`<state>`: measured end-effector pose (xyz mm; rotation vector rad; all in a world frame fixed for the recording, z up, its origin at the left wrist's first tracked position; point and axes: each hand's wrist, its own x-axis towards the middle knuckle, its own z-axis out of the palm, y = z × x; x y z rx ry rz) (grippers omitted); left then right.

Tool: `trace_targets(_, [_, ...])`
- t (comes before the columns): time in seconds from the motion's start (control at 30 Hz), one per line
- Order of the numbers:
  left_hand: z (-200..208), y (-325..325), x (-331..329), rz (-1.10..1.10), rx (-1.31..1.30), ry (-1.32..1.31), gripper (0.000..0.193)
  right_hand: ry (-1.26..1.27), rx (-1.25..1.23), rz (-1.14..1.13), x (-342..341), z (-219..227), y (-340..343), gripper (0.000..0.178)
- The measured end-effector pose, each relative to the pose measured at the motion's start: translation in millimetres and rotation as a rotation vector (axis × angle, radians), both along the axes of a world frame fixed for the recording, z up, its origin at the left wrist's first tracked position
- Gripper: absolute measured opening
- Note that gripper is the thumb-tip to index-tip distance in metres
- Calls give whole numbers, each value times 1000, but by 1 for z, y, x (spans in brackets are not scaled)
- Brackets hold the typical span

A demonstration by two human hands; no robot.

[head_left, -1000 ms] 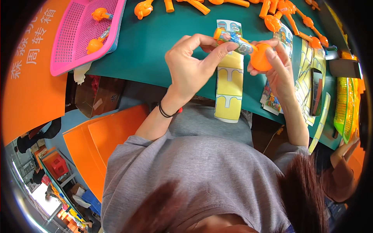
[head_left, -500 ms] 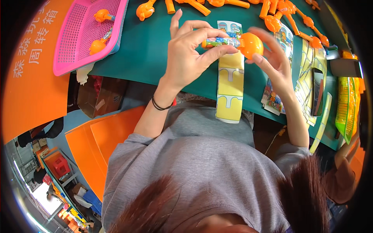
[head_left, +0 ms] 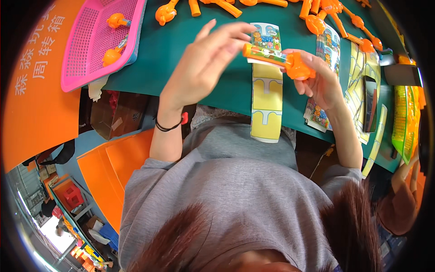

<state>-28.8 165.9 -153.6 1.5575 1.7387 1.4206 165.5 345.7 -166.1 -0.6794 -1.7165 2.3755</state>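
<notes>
An orange plastic toy [head_left: 301, 68] with a rounded head and a straight handle is in my right hand [head_left: 325, 84], gripped at the head. Its handle points left, wrapped in a colourful printed sticker [head_left: 271, 55], with a pale edge showing along its lower side. My left hand [head_left: 199, 63] is off the toy, fingers stretched out beside the handle's end and nothing in them. Below the toy a sticker strip [head_left: 266, 95] hangs over the table edge; its lower part is bare yellow backing, and printed stickers [head_left: 267, 37] show at its far end.
A pink mesh basket [head_left: 72, 68] at the left holds two orange toys. Several more toys [head_left: 316, 23] lie along the far side. Right of me are printed sticker sheets [head_left: 319, 114], yellow strips [head_left: 358, 97], a dark flat object [head_left: 369, 104] and a green-yellow bag [head_left: 402, 122]. Another person's arm [head_left: 401, 174] shows there.
My left hand has let go of the toy's handle and moved left. The toy has turned and shifted slightly down and right in my right hand.
</notes>
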Motion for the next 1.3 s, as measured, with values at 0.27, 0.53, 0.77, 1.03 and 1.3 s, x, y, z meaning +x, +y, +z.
trace_targets(0.27, [-13, 18, 14, -81, 213, 194, 39, -99, -195, -31, -2, 5, 0, 47])
trace_targets(0.53, [-26, 25, 19, -72, -34, -309, 22, -83, -37, -34, 0, -2, 4, 45])
trace_targets(0.77, [-30, 27, 29, -17, 178, 157, 20, -90, 23, 37, 2, -3, 6, 42])
trace_targets(1.03, [-26, 17, 26, -93, -146, 41, 28, -118, 253, 51, -4, 4, 1, 44])
trace_targets(1.3, [-8, -58, -36, 420, 24, 202, 31, 89, 596, 62, -25, 0, 4, 45])
